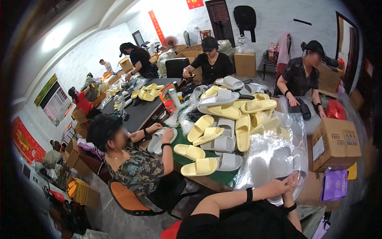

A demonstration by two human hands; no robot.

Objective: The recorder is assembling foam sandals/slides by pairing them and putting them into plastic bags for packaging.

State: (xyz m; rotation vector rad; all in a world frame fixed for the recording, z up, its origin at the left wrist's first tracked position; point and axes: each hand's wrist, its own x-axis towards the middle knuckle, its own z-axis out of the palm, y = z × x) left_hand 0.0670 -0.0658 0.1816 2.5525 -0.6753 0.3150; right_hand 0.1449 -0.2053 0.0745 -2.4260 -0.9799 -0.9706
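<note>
At the lower right my left hand (281,186) and my right hand (289,194) meet, fingers closed and pressed together. Anything pinched between them is hidden or too small to make out. They are at the near edge of a grey ribbed slipper (281,165), part of which they cover. Clear plastic sheeting (254,159) lies on the table around it, with another grey slipper (260,172) showing to its left. Just beyond, yellow slippers (200,167) and grey slippers (229,162) are heaped on the green tabletop (223,177).
A cardboard box (335,143) stands to the right, above a purple package (334,185). On my left a seated co-worker (137,163) handles grey slippers (162,140). Another co-worker (303,79) stands at the far right by a red plastic bag (336,109). More people work behind.
</note>
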